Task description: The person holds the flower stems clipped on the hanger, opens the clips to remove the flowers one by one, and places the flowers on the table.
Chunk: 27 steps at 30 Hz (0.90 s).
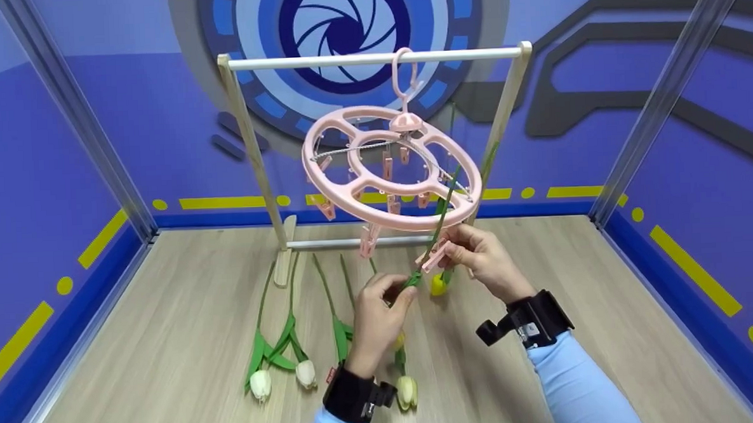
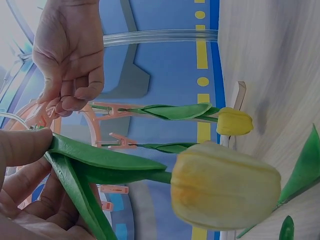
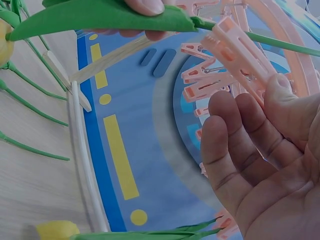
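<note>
My left hand [image 1: 381,310] holds an artificial tulip by its green leaves [image 2: 105,157], stem upward. Its pale yellow bloom [image 2: 225,185] hangs below that hand, mostly hidden in the head view. The right hand [image 1: 490,267] pinches the handle end of a pink clothespin [image 3: 242,55] between thumb and fingers. In the right wrist view the tulip's stem [image 3: 285,44] passes at the clothespin's mouth. Above both hands hangs the round pink drying hanger [image 1: 393,220], tilted down to the right. A yellow tulip [image 1: 439,285] hangs bloom down from another clip, behind the right hand.
The hanger hooks over the white bar [image 1: 306,62] of a wooden-legged rack. More pink clips [image 1: 369,239] dangle from the ring. White tulips [image 1: 261,385] and a pale tulip [image 1: 407,391] lie on the wooden table [image 1: 166,348], stems toward the rack. Blue walls enclose the table.
</note>
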Each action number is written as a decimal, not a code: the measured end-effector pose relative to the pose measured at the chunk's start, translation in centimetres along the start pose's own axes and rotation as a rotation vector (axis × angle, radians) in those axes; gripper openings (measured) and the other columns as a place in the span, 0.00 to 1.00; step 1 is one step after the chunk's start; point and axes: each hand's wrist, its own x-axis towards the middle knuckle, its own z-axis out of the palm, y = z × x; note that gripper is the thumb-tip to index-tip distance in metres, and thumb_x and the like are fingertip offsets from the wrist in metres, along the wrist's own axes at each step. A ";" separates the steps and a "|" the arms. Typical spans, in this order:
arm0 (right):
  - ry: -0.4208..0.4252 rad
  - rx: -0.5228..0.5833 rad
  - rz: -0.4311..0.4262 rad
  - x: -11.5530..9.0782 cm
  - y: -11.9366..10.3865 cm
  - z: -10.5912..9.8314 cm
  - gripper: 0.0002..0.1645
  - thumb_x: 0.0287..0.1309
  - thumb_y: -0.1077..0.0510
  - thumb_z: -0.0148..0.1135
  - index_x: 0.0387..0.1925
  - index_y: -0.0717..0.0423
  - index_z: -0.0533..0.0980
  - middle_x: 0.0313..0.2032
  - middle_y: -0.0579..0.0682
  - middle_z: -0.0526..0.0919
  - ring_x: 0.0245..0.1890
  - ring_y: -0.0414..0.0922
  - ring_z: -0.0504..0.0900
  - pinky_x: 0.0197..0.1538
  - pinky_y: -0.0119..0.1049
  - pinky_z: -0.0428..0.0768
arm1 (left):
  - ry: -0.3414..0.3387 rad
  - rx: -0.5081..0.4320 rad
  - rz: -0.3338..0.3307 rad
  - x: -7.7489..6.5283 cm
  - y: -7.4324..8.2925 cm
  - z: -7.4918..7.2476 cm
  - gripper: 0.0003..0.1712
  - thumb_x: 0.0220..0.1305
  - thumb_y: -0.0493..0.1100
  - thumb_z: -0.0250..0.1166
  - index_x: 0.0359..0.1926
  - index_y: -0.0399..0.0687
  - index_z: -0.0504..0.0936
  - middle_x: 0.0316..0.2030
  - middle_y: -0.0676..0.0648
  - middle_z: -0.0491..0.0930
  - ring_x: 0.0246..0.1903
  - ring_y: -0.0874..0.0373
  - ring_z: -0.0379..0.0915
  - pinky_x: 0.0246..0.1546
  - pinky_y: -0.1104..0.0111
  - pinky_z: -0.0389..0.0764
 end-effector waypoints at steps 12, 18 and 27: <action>-0.007 0.010 0.000 -0.1 0.2 -0.2 0.18 0.75 0.59 0.57 0.52 0.74 0.74 0.39 0.46 0.86 0.35 0.43 0.84 0.43 0.38 0.85 | 0.013 0.000 0.001 0.0 0.0 -0.1 0.07 0.68 0.36 0.70 0.44 0.39 0.88 0.36 0.48 0.82 0.34 0.58 0.77 0.37 0.69 0.78; -0.005 -0.001 0.007 -0.2 0.3 -0.3 0.19 0.75 0.58 0.57 0.52 0.74 0.74 0.39 0.46 0.86 0.35 0.43 0.84 0.44 0.41 0.85 | 0.010 -0.002 -0.010 0.0 0.0 -0.2 0.07 0.68 0.37 0.69 0.44 0.39 0.88 0.35 0.48 0.81 0.34 0.53 0.78 0.36 0.71 0.77; -0.006 -0.017 0.018 -0.3 0.4 -0.3 0.20 0.76 0.58 0.57 0.56 0.72 0.74 0.41 0.48 0.86 0.36 0.44 0.85 0.45 0.41 0.86 | 0.013 0.000 -0.003 -0.1 0.0 -0.2 0.06 0.68 0.37 0.69 0.43 0.39 0.88 0.35 0.48 0.81 0.34 0.52 0.77 0.36 0.71 0.76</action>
